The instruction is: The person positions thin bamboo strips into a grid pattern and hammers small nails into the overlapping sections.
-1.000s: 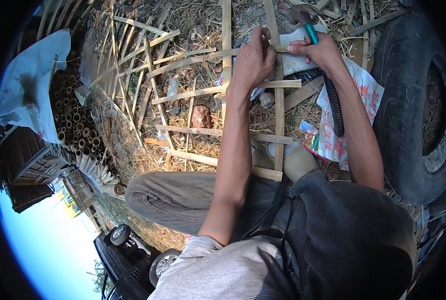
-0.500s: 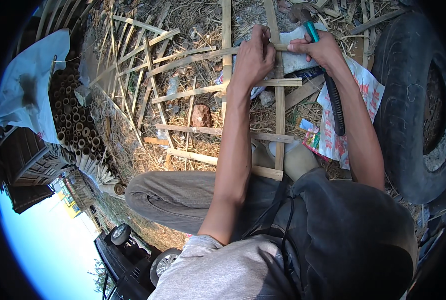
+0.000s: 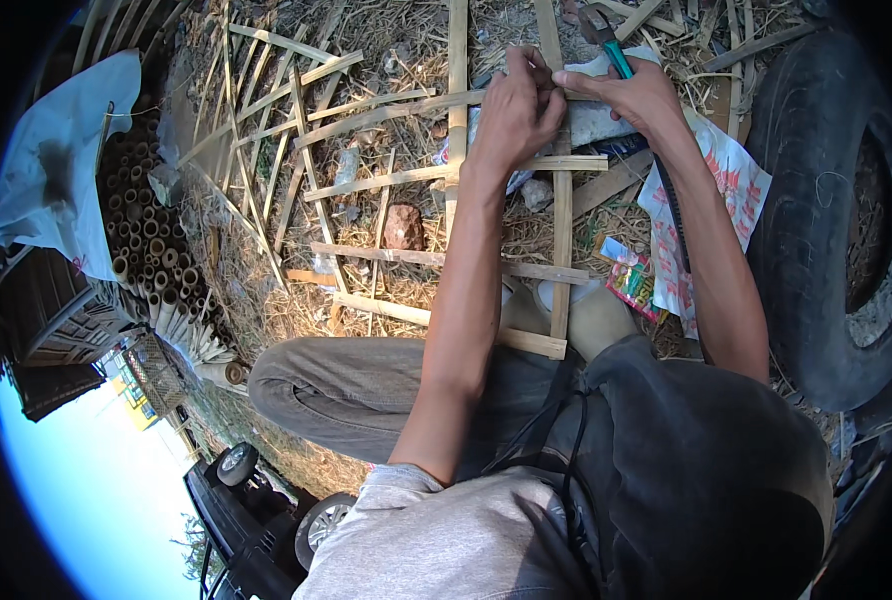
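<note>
I see a lattice (image 3: 563, 225) of pale, flat, crossed slats over strawy ground (image 3: 296, 310). My right grip (image 3: 642, 98) holds a teal-and-black hammer (image 3: 619, 60); whether my left grip (image 3: 512, 112) pinches anything, I cannot tell.

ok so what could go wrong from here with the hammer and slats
The left hand is close to the right hand, which holds the hammer, so a swing might catch it. The thin slats could also split if struck hard.
</note>
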A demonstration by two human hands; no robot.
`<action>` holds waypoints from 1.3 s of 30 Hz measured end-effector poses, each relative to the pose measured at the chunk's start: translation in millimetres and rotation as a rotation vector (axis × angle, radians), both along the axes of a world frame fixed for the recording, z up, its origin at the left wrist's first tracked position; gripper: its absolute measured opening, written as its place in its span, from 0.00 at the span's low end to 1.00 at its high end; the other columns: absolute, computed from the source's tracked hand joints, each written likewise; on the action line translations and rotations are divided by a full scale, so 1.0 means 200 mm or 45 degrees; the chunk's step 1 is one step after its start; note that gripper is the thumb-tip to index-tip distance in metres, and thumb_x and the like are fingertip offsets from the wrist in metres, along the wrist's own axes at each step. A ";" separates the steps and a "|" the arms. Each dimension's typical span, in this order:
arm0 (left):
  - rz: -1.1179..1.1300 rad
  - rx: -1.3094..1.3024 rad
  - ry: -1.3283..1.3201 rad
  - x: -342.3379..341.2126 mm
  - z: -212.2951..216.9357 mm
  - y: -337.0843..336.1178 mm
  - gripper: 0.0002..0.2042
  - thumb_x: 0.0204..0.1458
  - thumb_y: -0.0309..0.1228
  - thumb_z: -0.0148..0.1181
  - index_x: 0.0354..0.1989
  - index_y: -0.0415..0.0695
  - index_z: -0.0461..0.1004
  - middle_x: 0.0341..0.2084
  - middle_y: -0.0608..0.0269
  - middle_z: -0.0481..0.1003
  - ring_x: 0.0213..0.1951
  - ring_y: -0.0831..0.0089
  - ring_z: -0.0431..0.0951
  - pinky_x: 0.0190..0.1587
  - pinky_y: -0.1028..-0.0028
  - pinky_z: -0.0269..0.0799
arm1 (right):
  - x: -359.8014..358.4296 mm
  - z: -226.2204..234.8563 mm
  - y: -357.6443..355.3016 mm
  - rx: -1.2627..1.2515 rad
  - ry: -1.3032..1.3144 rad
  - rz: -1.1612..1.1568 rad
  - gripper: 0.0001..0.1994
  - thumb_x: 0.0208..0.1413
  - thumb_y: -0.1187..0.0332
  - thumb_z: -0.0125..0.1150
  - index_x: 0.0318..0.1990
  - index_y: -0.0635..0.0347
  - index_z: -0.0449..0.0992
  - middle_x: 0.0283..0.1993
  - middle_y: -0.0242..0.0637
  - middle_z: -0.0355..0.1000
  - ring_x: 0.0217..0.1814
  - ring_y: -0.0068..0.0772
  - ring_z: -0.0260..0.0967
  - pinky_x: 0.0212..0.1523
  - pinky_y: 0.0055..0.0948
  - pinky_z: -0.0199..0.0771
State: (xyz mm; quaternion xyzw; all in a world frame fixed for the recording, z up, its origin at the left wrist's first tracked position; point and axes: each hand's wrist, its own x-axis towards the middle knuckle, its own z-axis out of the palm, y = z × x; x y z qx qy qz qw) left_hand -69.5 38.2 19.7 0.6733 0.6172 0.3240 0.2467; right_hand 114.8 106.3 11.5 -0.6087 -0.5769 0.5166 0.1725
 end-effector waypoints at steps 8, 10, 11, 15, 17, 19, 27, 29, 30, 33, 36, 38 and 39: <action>0.026 0.140 0.045 0.00 -0.03 -0.03 0.20 0.56 0.24 0.64 0.47 0.37 0.57 0.24 0.55 0.76 0.30 0.60 0.75 0.41 0.63 0.71 | -0.01 0.00 0.00 0.022 -0.036 -0.006 0.33 0.30 0.36 0.84 0.11 0.50 0.67 0.11 0.25 0.64 0.13 0.21 0.61 0.18 0.26 0.59; 0.058 0.122 0.013 0.02 -0.03 -0.04 0.19 0.55 0.26 0.63 0.48 0.36 0.59 0.23 0.57 0.76 0.31 0.57 0.77 0.45 0.61 0.68 | -0.01 -0.01 0.00 0.023 -0.047 0.005 0.33 0.31 0.36 0.84 0.11 0.50 0.67 0.11 0.25 0.64 0.13 0.21 0.61 0.18 0.26 0.58; 0.090 0.104 -0.018 0.02 -0.03 -0.04 0.19 0.55 0.27 0.62 0.49 0.35 0.61 0.23 0.58 0.76 0.33 0.54 0.78 0.49 0.59 0.65 | 0.00 -0.01 0.01 0.023 -0.058 0.016 0.33 0.31 0.36 0.84 0.11 0.50 0.67 0.11 0.25 0.64 0.13 0.21 0.61 0.18 0.26 0.58; 0.143 0.007 -0.109 0.04 -0.03 -0.05 0.19 0.54 0.27 0.64 0.49 0.35 0.62 0.23 0.59 0.75 0.31 0.56 0.76 0.49 0.59 0.65 | -0.02 -0.02 0.01 0.032 -0.108 0.012 0.33 0.31 0.36 0.84 0.11 0.50 0.67 0.11 0.24 0.64 0.12 0.21 0.61 0.18 0.26 0.58; 0.290 -0.035 -0.231 0.04 -0.03 -0.07 0.18 0.53 0.27 0.67 0.47 0.37 0.65 0.22 0.60 0.73 0.30 0.59 0.73 0.49 0.60 0.65 | -0.04 -0.02 0.01 0.038 -0.090 0.018 0.34 0.32 0.36 0.84 0.10 0.50 0.66 0.10 0.24 0.63 0.12 0.21 0.60 0.17 0.25 0.57; 0.327 -0.049 -0.299 0.07 0.00 -0.08 0.17 0.53 0.28 0.68 0.46 0.37 0.68 0.22 0.61 0.73 0.30 0.61 0.72 0.48 0.61 0.64 | -0.02 -0.05 0.01 0.051 -0.074 0.009 0.34 0.32 0.36 0.84 0.11 0.50 0.66 0.10 0.24 0.63 0.12 0.21 0.61 0.17 0.25 0.57; 0.330 0.298 0.176 0.09 -0.05 -0.10 0.06 0.52 0.31 0.72 0.34 0.43 0.84 0.22 0.64 0.75 0.30 0.65 0.73 0.43 0.64 0.64 | -0.01 -0.08 0.02 0.099 -0.011 0.007 0.34 0.32 0.36 0.84 0.11 0.51 0.67 0.10 0.25 0.62 0.12 0.21 0.61 0.18 0.26 0.59; 0.350 0.215 0.165 0.09 -0.05 -0.11 0.06 0.53 0.31 0.72 0.33 0.43 0.84 0.22 0.63 0.76 0.31 0.64 0.74 0.42 0.63 0.64 | -0.01 -0.06 0.01 0.089 -0.057 0.010 0.34 0.31 0.35 0.84 0.11 0.51 0.67 0.10 0.25 0.62 0.12 0.22 0.60 0.18 0.27 0.59; 0.349 0.226 0.158 0.07 -0.05 -0.11 0.06 0.53 0.31 0.72 0.33 0.43 0.84 0.22 0.63 0.76 0.31 0.64 0.74 0.42 0.63 0.64 | -0.02 -0.06 0.01 0.047 -0.081 0.012 0.35 0.30 0.35 0.84 0.10 0.52 0.67 0.10 0.25 0.62 0.12 0.22 0.60 0.18 0.27 0.59; 0.352 0.250 0.170 0.07 -0.06 -0.11 0.06 0.52 0.32 0.72 0.33 0.43 0.84 0.22 0.63 0.76 0.31 0.64 0.74 0.41 0.63 0.64 | -0.02 -0.07 0.00 0.124 -0.086 0.030 0.35 0.31 0.35 0.84 0.09 0.51 0.66 0.10 0.24 0.61 0.12 0.22 0.59 0.18 0.27 0.58; 0.347 0.259 0.163 0.07 -0.06 -0.11 0.06 0.52 0.31 0.73 0.33 0.43 0.84 0.22 0.64 0.76 0.31 0.64 0.74 0.41 0.63 0.63 | -0.02 -0.05 0.00 0.126 -0.075 0.037 0.35 0.30 0.34 0.83 0.11 0.52 0.66 0.10 0.24 0.61 0.12 0.21 0.58 0.18 0.27 0.58; 0.343 0.249 0.124 0.07 -0.06 -0.10 0.06 0.51 0.31 0.72 0.32 0.43 0.84 0.22 0.64 0.76 0.31 0.64 0.73 0.42 0.63 0.63 | -0.01 -0.04 0.02 0.178 -0.070 0.037 0.35 0.30 0.34 0.84 0.11 0.52 0.67 0.10 0.24 0.61 0.12 0.21 0.58 0.18 0.27 0.58; 0.349 0.254 0.130 0.07 -0.06 -0.10 0.06 0.51 0.31 0.72 0.32 0.43 0.84 0.22 0.64 0.76 0.31 0.64 0.73 0.42 0.63 0.63 | -0.01 -0.02 0.02 0.115 -0.067 0.063 0.34 0.32 0.34 0.84 0.15 0.52 0.69 0.14 0.23 0.63 0.15 0.19 0.60 0.20 0.26 0.59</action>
